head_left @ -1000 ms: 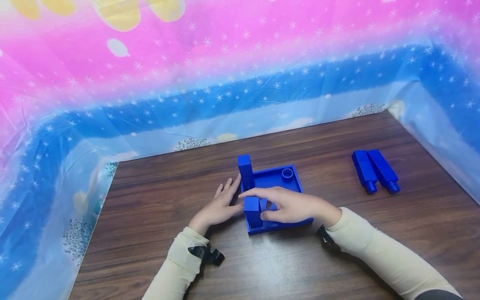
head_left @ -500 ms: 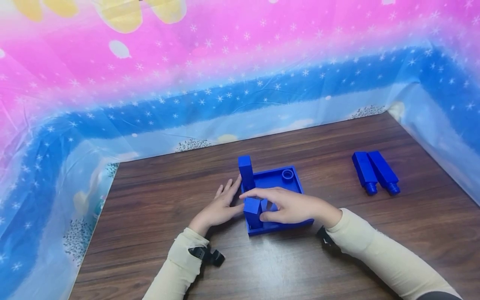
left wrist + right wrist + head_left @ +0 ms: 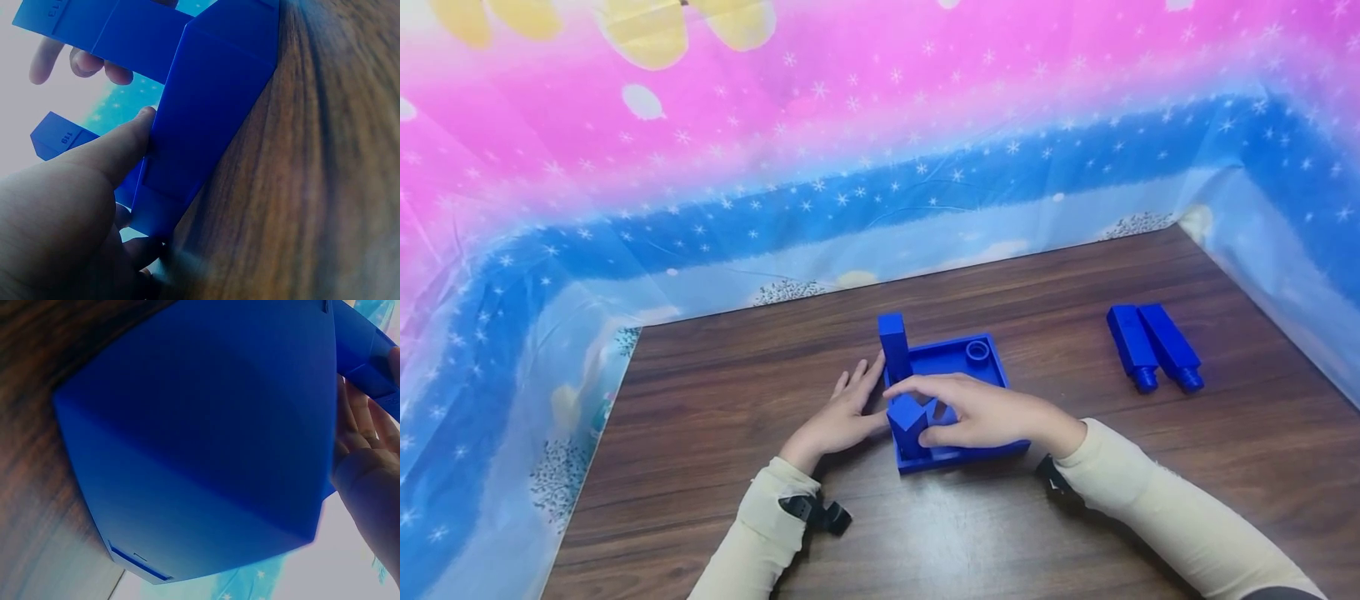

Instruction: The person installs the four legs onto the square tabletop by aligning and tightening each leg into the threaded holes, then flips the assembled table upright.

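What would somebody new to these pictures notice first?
Probably the pink-and-blue snowflake backdrop behind the table. Next, the blue tray mid-table, where the right hand holds the nearer of two upright posts on its left side. Two more posts lie to the tray's right.

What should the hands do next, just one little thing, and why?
Maybe the right hand should turn the near upright blue plastic square post a little. Its sides look crooked against the edges of the shallow blue plastic tray, and the left hand rests against that tray. The two lying blue plastic posts have screw-like ends, so turning probably tightens this one.
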A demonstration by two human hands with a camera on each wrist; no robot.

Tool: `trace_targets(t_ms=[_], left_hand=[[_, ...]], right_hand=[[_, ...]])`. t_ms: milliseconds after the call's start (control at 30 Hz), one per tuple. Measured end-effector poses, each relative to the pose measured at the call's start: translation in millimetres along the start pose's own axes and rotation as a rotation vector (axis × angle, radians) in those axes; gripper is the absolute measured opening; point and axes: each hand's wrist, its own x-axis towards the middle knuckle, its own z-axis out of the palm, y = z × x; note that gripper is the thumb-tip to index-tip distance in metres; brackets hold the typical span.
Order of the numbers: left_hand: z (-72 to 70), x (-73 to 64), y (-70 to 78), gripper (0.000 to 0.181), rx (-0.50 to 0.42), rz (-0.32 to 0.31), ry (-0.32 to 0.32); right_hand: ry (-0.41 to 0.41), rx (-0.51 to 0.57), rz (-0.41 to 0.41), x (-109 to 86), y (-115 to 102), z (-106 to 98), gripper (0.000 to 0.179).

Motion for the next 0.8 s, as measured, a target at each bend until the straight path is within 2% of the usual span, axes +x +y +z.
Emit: trace_targets(t_ms=[367, 800], left_hand=[[-0.7, 0.0, 1.0, 0.095, 0.003, -0.026, -0.013], [-1.8, -0.3, 1.1, 0.093, 0.006, -0.011, -0.013]], right_hand=[[0.003, -0.012, 0.012, -0.6, -1.1, -0.9, 0.061], [-0.023, -0.038, -0.002, -1.6, -0.3, -2.0, 0.066]])
